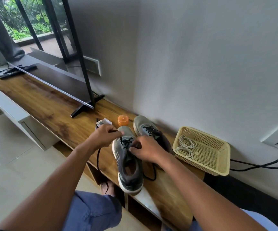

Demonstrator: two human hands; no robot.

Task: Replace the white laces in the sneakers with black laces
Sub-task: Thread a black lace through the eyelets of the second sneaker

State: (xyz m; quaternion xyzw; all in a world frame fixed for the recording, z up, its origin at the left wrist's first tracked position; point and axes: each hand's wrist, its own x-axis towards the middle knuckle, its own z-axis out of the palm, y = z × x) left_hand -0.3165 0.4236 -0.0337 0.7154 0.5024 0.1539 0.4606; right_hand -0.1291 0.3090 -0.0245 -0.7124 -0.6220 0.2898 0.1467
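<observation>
On the wooden surface (55, 110), head view, two grey sneakers stand side by side. The near sneaker (129, 164) lies with its long axis running from heel at 6 o'clock to toe at 12 o'clock, tilted slightly toward 11. The far sneaker (149, 130) sits just beside it at 1 o'clock and already carries black lacing across its eyelets.

Black lace (126, 143) is threaded through the lower eyelets of the near sneaker. One free end trails from the left hand down past the surface edge toward 7 o'clock; another loop lies on the surface at 4 o'clock of the shoe, beside the heel.

Left hand (104, 136): fingers curled, pinching the lace at the toe end of the shoe, at 10 o'clock from the lacing. Right hand (147, 151): fingers curled against the tongue and eyelet row, at 3 o'clock of the lacing; it appears to pinch lace or eyelet flap, though the exact contact is hidden by the fingers. Both hands are touching the shoe; the right is nearer the next open eyelets.

White laces (185, 145) lie coiled in the cream basket (218, 157) at 3 o'clock, well apart from the shoes. An orange cap (123, 120) and a small clear box (104, 122) stand at 12 o'clock of the near shoe.

Judgement: relacing of the second sneaker is partway done; the next pass runs across the tongue, toward the heel.
</observation>
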